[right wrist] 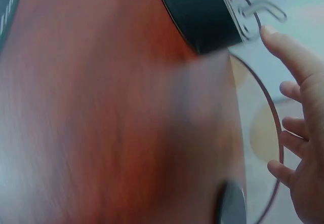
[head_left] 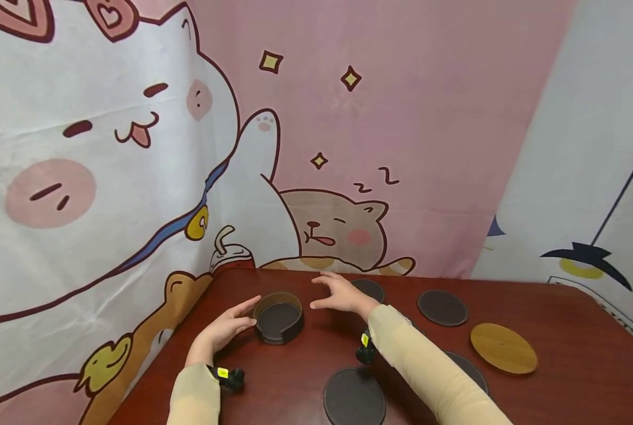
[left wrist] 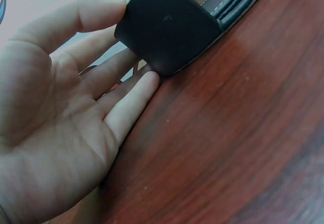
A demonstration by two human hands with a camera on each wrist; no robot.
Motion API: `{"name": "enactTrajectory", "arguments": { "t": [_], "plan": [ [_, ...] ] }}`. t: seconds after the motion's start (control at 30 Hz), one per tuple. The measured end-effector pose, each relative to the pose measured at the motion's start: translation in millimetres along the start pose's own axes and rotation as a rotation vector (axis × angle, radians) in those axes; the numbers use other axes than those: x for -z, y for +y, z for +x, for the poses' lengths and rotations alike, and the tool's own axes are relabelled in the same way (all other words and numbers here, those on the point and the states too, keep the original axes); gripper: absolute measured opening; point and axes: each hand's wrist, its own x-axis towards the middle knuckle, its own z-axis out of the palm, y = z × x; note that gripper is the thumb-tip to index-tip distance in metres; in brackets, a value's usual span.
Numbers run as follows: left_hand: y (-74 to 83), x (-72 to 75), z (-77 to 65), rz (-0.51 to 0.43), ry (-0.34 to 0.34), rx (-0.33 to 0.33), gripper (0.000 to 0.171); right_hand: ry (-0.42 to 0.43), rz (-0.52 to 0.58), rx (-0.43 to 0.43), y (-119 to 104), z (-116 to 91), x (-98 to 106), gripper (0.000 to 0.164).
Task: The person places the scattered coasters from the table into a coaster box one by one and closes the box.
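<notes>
A round dark coaster holder [head_left: 297,330] with a brown inner wall and a notch in front stands on the table, a black coaster [head_left: 279,319] lying inside. My left hand [head_left: 228,324] is at its left side. In the left wrist view, the thumb and little finger of that hand [left wrist: 61,102] touch the holder's outer wall [left wrist: 167,26]; the other fingertips are partly hidden behind it. To the right of the holder, my right hand [head_left: 343,295] hovers above the table with fingers spread and nothing in them. The right wrist view shows a gap between this hand [right wrist: 309,127] and the holder [right wrist: 202,16].
Black coasters [head_left: 355,396] [head_left: 442,307] [head_left: 369,289] lie around the right arm, with another [head_left: 467,369] partly under the sleeve. A yellowish-brown disc [head_left: 504,348] lies at the right. Behind the red-brown table [head_left: 284,383] hangs a cartoon-printed cloth [head_left: 433,136].
</notes>
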Motion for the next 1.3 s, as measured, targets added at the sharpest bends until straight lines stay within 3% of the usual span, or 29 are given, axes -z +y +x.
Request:
{"name": "enactTrajectory", "arguments": {
  "t": [0.23, 0.37, 0.7, 1.1, 1.3],
  "plan": [
    [-0.4, 5.0, -5.5, 0.013, 0.011, 0.001, 0.067, 0.072, -0.040, -0.045, 31, -10, 25, 0.074],
    [-0.4, 5.1, -5.4, -0.003, 0.019, 0.011, 0.067, 0.069, -0.058, -0.089, 46, -17, 35, 0.080],
    [-6.3, -1.8, -1.7, -0.003, -0.006, 0.004, 0.067, 0.049, -0.067, -0.193, 87, -42, 31, 0.099],
    [-6.2, -0.9, 1.2, 0.002, 0.011, 0.006, 0.067, 0.004, -0.136, -0.276, 91, -44, 23, 0.096],
    [-4.2, 0.5, 0.5, -0.004, 0.021, 0.010, 0.067, 0.023, -0.156, -0.285, 94, -41, 19, 0.090]
  ]
}}
